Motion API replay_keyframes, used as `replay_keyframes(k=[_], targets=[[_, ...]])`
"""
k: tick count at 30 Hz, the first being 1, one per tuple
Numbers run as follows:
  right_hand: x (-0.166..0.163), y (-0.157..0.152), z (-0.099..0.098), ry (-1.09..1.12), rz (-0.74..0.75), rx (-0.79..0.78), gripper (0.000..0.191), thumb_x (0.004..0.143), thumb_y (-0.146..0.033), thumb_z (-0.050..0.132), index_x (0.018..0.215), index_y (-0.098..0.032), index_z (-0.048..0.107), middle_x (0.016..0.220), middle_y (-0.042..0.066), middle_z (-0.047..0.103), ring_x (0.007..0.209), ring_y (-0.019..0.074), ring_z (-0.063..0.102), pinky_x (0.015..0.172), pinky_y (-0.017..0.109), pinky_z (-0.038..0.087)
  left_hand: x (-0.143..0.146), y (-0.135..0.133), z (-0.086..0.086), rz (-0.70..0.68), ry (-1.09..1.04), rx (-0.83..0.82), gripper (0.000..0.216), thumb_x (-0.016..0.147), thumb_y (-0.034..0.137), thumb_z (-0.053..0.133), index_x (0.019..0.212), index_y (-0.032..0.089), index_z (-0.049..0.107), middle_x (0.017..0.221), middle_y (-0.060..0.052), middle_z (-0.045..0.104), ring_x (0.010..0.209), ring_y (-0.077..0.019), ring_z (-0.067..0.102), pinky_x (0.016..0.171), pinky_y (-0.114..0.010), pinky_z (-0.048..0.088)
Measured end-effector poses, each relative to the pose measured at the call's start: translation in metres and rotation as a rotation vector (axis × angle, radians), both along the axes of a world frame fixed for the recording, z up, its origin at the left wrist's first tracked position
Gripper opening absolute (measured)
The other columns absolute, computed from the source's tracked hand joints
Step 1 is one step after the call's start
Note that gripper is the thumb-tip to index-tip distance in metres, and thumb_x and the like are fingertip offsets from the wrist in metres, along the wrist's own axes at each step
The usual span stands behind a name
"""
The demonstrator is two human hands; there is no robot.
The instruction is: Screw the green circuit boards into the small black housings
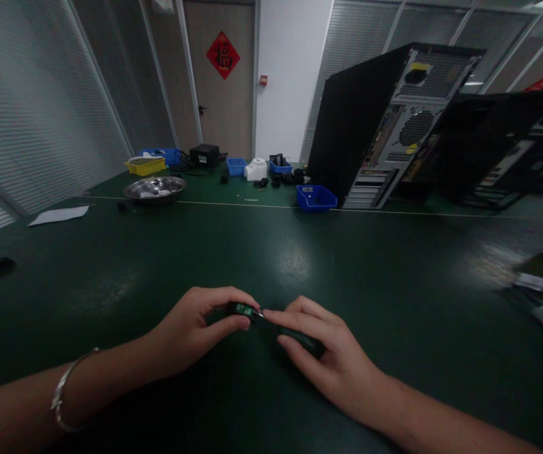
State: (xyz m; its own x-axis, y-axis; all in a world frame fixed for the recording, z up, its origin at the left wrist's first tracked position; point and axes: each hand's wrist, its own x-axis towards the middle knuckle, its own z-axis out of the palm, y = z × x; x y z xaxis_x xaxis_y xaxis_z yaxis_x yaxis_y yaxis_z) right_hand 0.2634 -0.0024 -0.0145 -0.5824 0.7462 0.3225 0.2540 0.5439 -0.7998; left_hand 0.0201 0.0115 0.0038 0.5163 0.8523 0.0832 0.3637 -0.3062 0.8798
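Between the thumb and fingers of my left hand (193,325) is a small circuit board (243,309), green with pale markings and set in a black part. My right hand (335,347) is closed round a dark-handled tool (305,341) with a thin metal tip. That tip meets the board's right end, close to my left fingertips; I cannot make out its exact shape. My right index finger stretches along the tool toward the tip. Both hands are low over the dark green tabletop (205,252).
A round metal dish (154,188) and a paper sheet (59,215) lie at the left. Along the back are a yellow tray (145,166), a white plastic part (255,169) and a blue bin (316,198). A large computer case (361,120) stands at the back right.
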Motion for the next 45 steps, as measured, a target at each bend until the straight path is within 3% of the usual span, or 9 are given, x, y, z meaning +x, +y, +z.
replay_keyframes(k=[9, 18, 23, 29, 33, 36, 45], targets=[[-0.004, -0.004, -0.001, 0.095, -0.015, 0.028, 0.040, 0.094, -0.013, 0.055, 0.130, -0.028, 0.060, 0.095, 0.005, 0.059, 0.085, 0.0178, 0.059, 0.073, 0.032, 0.050, 0.006, -0.004, -0.009, 0.003, -0.343, -0.194, 0.016, 0.087, 0.018, 0.066, 0.101, 0.018, 0.072, 0.090, -0.004, 0.072, 0.084, -0.0191, 0.068, 0.077, -0.029, 0.054], [-0.003, -0.003, -0.001, 0.095, -0.026, 0.021, 0.038, 0.093, -0.012, 0.055, 0.128, -0.026, 0.062, 0.095, 0.005, 0.059, 0.084, 0.0172, 0.059, 0.072, 0.031, 0.048, 0.006, -0.001, -0.007, 0.050, -0.362, -0.270, 0.016, 0.088, 0.018, 0.065, 0.103, 0.017, 0.070, 0.099, -0.006, 0.069, 0.091, -0.0197, 0.065, 0.083, -0.032, 0.051], [-0.001, -0.004, 0.001, 0.101, -0.047, 0.032, 0.038, 0.094, -0.012, 0.054, 0.128, -0.026, 0.059, 0.098, 0.005, 0.060, 0.087, 0.0178, 0.059, 0.075, 0.031, 0.048, 0.003, 0.001, -0.011, -0.054, -0.417, -0.303, 0.015, 0.091, 0.019, 0.061, 0.105, 0.017, 0.067, 0.105, -0.005, 0.062, 0.098, -0.0195, 0.061, 0.089, -0.033, 0.046], [-0.002, -0.005, 0.002, 0.068, 0.078, 0.023, 0.038, 0.092, -0.011, 0.056, 0.127, -0.024, 0.058, 0.101, 0.006, 0.061, 0.088, 0.0181, 0.060, 0.077, 0.031, 0.048, 0.005, -0.003, -0.013, -0.172, -0.493, -0.507, 0.033, 0.087, 0.011, 0.067, 0.115, 0.021, 0.054, 0.106, -0.003, 0.060, 0.098, -0.0174, 0.060, 0.086, -0.032, 0.046], [-0.002, -0.005, 0.002, 0.055, 0.099, 0.009, 0.033, 0.092, -0.013, 0.056, 0.125, -0.019, 0.059, 0.101, 0.008, 0.062, 0.090, 0.0190, 0.060, 0.079, 0.032, 0.049, 0.006, 0.002, -0.015, -0.131, -0.536, -0.489, 0.025, 0.084, 0.016, 0.074, 0.103, 0.017, 0.057, 0.097, -0.002, 0.062, 0.093, -0.0160, 0.058, 0.083, -0.029, 0.044], [-0.001, -0.005, 0.004, 0.020, 0.136, 0.001, 0.034, 0.093, -0.014, 0.056, 0.126, -0.018, 0.059, 0.102, 0.009, 0.061, 0.090, 0.0196, 0.060, 0.079, 0.033, 0.049, 0.004, 0.005, -0.016, -0.122, -0.516, -0.489, 0.017, 0.090, 0.026, 0.068, 0.101, 0.015, 0.062, 0.093, -0.002, 0.062, 0.088, -0.0148, 0.056, 0.081, -0.027, 0.042], [-0.001, -0.005, 0.002, 0.057, 0.063, 0.003, 0.035, 0.092, -0.012, 0.057, 0.125, -0.024, 0.057, 0.101, 0.005, 0.061, 0.089, 0.0188, 0.060, 0.078, 0.032, 0.048, 0.002, 0.006, -0.016, -0.178, -0.498, -0.455, 0.018, 0.095, 0.024, 0.059, 0.110, 0.018, 0.067, 0.100, -0.004, 0.060, 0.088, -0.0158, 0.056, 0.082, -0.029, 0.044]])
